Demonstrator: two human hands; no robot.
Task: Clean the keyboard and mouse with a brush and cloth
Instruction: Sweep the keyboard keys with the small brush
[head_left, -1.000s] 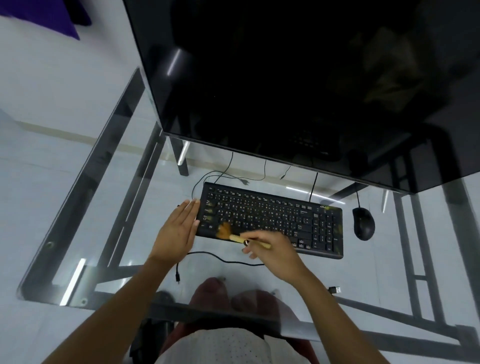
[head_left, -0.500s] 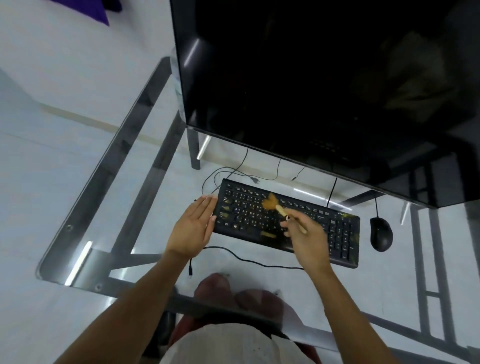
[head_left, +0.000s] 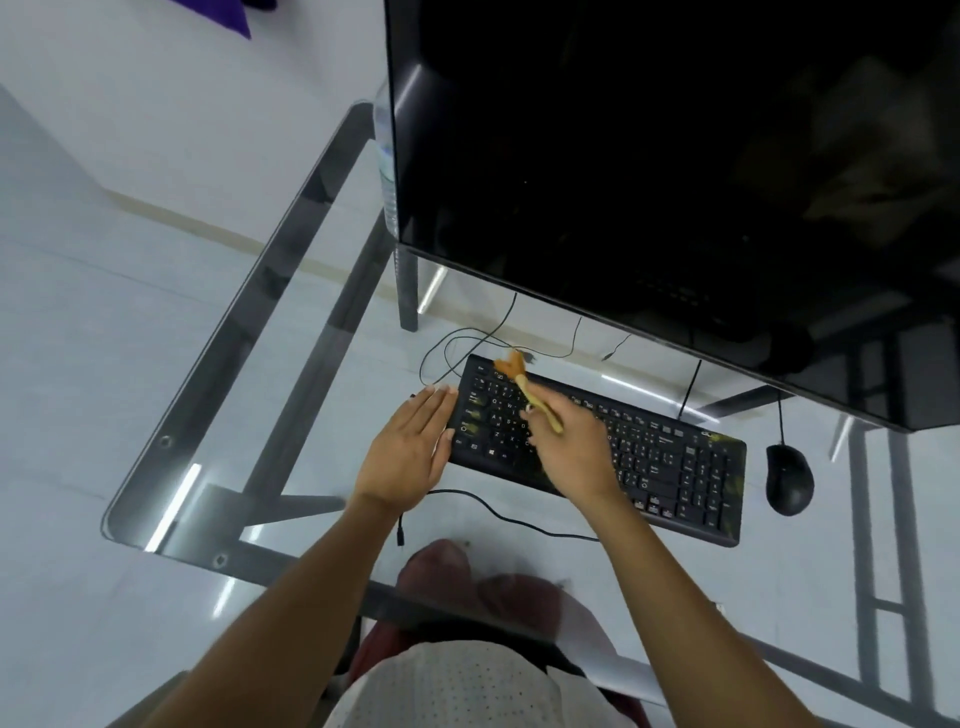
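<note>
Keyboard is the landmark for all places: it is black and lies at an angle on the glass desk, its left end farther from the person than its right end. Nearest to the person, in front of the keyboard, a thin black cable runs across the glass. The left hand rests flat at the left end of the keyboard, fingers straight and together, holding nothing; its finger side touches the keyboard's left edge. The right hand is over the left half of the keyboard and is closed around the pale handle of a small brush. The brush points away from the person, and its orange bristles are spread at the far left corner of the keyboard, on the top key row. To the right of the keyboard, just beside its right end but not touching, lies a black mouse. Behind the keyboard, more thin cables lie on the glass. Farther behind it stands a large dark monitor, its screen off.
</note>
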